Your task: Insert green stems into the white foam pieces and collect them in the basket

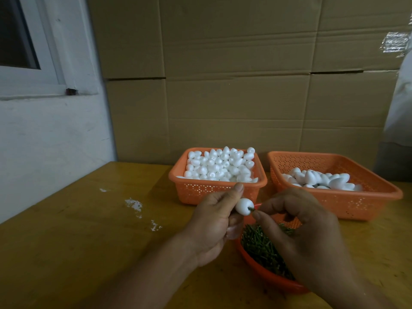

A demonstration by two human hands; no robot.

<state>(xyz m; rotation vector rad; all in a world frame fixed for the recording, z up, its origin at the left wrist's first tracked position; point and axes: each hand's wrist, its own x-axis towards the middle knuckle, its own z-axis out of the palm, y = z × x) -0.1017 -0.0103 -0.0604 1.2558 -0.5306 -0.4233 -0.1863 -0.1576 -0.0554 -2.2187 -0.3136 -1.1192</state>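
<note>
My left hand (pixel 214 221) holds a white foam piece (pixel 243 205) between thumb and fingers, just above the table. My right hand (pixel 301 233) pinches a short green stem (pixel 251 209) whose tip touches the foam piece's right end. Beneath both hands sits an orange bowl (pixel 263 274) full of green stems (pixel 260 246). Behind, the left orange basket (pixel 200 190) is heaped with plain foam pieces (pixel 219 166). The right orange basket (pixel 356 201) holds a smaller pile of foam pieces (pixel 321 180).
The wooden table (pixel 89 230) has white smears left of my hands. A cardboard wall (pixel 234 85) stands right behind the baskets. A white wall with a window frame (pixel 33 63) borders the left side, and a pale cloth (pixel 399 108) hangs at the far right.
</note>
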